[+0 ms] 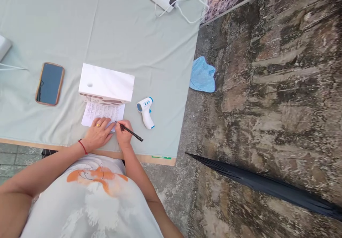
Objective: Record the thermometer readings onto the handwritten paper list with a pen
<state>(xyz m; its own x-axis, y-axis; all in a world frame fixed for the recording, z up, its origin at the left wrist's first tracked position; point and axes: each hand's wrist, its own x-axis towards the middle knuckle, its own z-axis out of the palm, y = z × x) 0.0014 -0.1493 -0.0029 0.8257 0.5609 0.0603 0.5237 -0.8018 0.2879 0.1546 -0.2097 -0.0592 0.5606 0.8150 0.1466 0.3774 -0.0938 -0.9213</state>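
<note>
Currently, the right hand (124, 133) is gripping the black pen (136, 135) at the text-covered sheet (87, 117), which is lying on the tablecloth (165, 124) before the white carton (107, 81). The left hand (99, 134), fingers extended and gripping nothing, is resting on the sheet; even pressure should be preventing slip during writing.

Outdoors, it seems, at a makeshift office desk: grey paving tiles (8, 159) and bare concrete (171, 184) show beyond the near edge of the cloth-covered bench (165, 70), weathered stonework (280, 88) and a furled black umbrella (253, 181) past its right edge, and a paper sheet (103, 111) with rows of writing by its near edge
</note>
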